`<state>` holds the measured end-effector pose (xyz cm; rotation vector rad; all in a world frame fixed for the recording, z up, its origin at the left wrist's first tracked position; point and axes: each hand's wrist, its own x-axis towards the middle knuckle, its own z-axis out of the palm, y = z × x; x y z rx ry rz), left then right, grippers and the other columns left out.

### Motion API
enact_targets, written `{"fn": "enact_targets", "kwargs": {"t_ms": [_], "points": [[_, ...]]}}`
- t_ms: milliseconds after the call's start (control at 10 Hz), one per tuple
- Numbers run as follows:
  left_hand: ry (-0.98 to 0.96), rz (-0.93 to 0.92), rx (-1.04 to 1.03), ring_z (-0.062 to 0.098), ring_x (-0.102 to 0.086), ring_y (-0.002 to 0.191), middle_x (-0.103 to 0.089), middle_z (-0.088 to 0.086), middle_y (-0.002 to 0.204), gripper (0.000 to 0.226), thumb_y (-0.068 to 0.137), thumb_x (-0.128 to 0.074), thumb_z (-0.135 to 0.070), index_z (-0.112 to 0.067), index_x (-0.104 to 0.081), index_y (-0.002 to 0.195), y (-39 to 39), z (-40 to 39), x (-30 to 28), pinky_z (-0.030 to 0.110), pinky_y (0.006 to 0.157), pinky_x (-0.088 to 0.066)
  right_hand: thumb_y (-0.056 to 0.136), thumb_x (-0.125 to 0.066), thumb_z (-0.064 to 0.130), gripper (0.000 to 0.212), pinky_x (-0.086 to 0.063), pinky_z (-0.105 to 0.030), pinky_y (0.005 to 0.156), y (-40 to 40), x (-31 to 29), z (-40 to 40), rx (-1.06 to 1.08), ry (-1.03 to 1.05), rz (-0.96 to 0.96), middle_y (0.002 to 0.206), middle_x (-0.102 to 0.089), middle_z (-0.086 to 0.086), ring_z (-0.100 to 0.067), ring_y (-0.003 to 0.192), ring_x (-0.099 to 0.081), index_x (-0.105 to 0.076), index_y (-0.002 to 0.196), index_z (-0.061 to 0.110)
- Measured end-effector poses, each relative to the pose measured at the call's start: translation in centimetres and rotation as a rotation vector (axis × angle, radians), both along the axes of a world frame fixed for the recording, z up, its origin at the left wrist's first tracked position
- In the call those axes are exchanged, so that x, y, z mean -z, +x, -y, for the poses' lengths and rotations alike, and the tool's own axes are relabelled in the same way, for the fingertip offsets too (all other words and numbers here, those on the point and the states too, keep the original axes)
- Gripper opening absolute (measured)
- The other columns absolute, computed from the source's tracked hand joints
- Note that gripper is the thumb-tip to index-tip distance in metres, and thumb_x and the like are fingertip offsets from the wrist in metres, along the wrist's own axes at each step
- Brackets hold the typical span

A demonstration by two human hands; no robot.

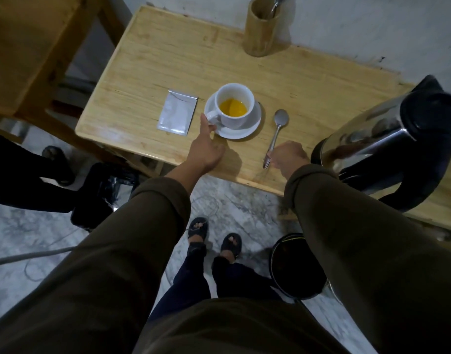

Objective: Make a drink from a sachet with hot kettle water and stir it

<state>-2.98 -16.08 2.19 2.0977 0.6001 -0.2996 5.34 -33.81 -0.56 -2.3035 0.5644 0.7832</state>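
Observation:
A white cup [234,98] with orange-yellow liquid in its bottom stands on a white saucer [244,129] in the middle of the wooden table [168,60]. My left hand [206,149] reaches to the saucer's left rim, its fingers touching the saucer beside the cup's handle. A silver sachet [177,112] lies flat to the left of the saucer. A metal spoon [276,134] lies to the right of the saucer, and my right hand [287,157] is closed around the end of its handle. The steel kettle [387,141] with a black lid and handle stands at the right.
A wooden cylinder holder [261,26] with a utensil in it stands at the back of the table by the wall. A wooden chair [27,54] is at the left. A dark bin [295,267] sits on the floor under the table's edge. Another person's legs appear at the left.

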Motion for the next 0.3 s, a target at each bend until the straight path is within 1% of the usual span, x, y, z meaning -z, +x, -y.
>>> {"fn": "enact_targets", "kwargs": {"t_ms": [100, 200, 300], "points": [[-0.021, 0.034, -0.021, 0.029, -0.048, 0.132, -0.036, 0.004, 0.154, 0.087, 0.092, -0.049, -0.016, -0.016, 0.015, 0.150, -0.5, 0.2, -0.4, 0.032, 0.105, -0.038, 0.079, -0.070, 0.024, 0.030, -0.057, -0.033, 0.086, -0.3, -0.8, -0.2, 0.003, -0.048, 0.040, 0.106, -0.073, -0.009, -0.026, 0.099, -0.069, -0.069, 0.101, 0.003], [-0.047, 0.103, -0.096, 0.026, -0.049, 0.131, -0.040, 0.005, 0.151, 0.087, 0.093, -0.051, -0.017, -0.016, 0.015, 0.150, -0.9, -0.4, -1.4, 0.031, 0.104, -0.039, 0.085, -0.064, 0.025, 0.032, -0.050, -0.032, 0.075, -0.9, -2.6, -0.5, 0.003, -0.086, 0.113, 0.112, -0.069, -0.012, -0.029, 0.106, -0.065, -0.066, 0.109, 0.003], [-0.041, 0.122, -0.106, 0.028, -0.052, 0.128, -0.042, 0.008, 0.150, 0.087, 0.093, -0.051, -0.015, -0.016, 0.015, 0.150, -2.2, -1.3, -1.0, 0.033, 0.102, -0.041, 0.088, -0.059, 0.022, 0.030, -0.050, -0.033, 0.084, -2.7, -3.8, -0.3, 0.068, -0.055, 0.179, 0.112, -0.067, -0.011, -0.029, 0.106, -0.062, -0.064, 0.111, 0.004]]}}
